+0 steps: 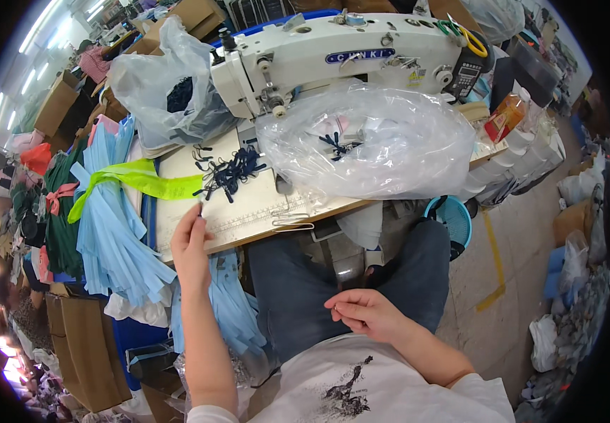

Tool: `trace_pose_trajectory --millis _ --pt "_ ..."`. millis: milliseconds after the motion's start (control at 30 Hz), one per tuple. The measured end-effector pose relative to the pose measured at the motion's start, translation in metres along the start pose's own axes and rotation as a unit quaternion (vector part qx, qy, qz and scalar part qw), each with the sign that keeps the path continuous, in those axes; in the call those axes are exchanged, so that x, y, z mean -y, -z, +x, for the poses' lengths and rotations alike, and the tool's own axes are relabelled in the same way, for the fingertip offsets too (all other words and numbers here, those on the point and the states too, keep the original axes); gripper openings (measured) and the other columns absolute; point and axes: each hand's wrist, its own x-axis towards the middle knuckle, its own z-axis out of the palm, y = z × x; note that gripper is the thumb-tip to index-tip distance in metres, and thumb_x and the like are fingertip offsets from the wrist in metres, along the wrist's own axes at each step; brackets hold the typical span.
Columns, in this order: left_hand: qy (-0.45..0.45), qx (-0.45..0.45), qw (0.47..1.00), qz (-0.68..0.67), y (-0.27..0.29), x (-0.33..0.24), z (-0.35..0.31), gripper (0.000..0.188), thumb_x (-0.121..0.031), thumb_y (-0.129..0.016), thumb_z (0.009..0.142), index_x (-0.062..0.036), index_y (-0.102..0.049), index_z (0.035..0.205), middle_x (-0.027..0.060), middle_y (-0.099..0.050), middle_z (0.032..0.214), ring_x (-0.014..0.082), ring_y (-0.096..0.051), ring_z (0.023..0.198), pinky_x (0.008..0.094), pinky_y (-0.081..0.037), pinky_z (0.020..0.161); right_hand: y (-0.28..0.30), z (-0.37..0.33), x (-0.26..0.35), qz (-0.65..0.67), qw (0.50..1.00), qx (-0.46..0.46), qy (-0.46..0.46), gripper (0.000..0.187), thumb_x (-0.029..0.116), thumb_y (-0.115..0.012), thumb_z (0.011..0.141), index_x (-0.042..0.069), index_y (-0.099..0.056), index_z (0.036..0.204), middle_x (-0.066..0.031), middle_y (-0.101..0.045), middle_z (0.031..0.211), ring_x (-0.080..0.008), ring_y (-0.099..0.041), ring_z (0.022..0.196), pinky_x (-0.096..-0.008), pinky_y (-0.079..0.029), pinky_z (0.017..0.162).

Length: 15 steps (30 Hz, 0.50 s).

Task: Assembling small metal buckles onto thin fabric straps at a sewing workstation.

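Note:
My left hand (190,238) is at the table's front edge, fingers curled together, with the fingertips just below the end of a neon yellow-green fabric strip (146,182). Whatever those fingers may hold is too small to make out. Beyond them a tangled pile of short dark navy cord loops (233,171) lies on the white tabletop. Over my lap, my right hand (365,311) is closed, thumb and forefinger pressed together; anything between them cannot be made out. A clear plastic bag (396,151) with several navy loops (339,146) on it spreads across the table's right part.
A white sewing machine (340,53) stands at the back, scissors (468,39) on its right end. Light blue fabric strips (111,225) hang off the left side. Another plastic bag (167,88) sits behind. A turquoise basket (451,220) stands by my right knee; an orange bottle (508,116) lies farther right.

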Motion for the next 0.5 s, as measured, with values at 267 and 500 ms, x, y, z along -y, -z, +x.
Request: trace_pose_trajectory --millis 267,500 --pt "0.067 0.224 0.964 -0.126 -0.043 -0.007 -0.116 0.006 -0.002 -0.06 0.091 0.0018 -0.062 0.094 0.0092 -0.059 0.095 0.0101 -0.052 0.066 0.0212 -0.042 0.054 -0.003 -0.002 0.011 0.06 0.995 0.048 0.061 0.025 0.017 -0.053 0.098 0.001 -0.06 0.116 -0.0042 -0.06 0.089 -0.0026 -0.041 0.056 -0.0172 -0.027 0.043" --pt "0.046 0.264 0.963 -0.031 -0.062 -0.004 -0.157 0.023 0.003 -0.061 0.089 0.0012 -0.063 0.112 0.0056 -0.057 0.097 0.007 -0.053 0.074 0.0169 -0.042 0.061 -0.001 -0.012 0.015 0.044 0.993 0.048 0.094 0.026 0.019 -0.053 0.098 0.003 -0.058 0.118 -0.006 -0.063 0.092 -0.0036 -0.043 0.053 -0.0168 -0.032 0.045"
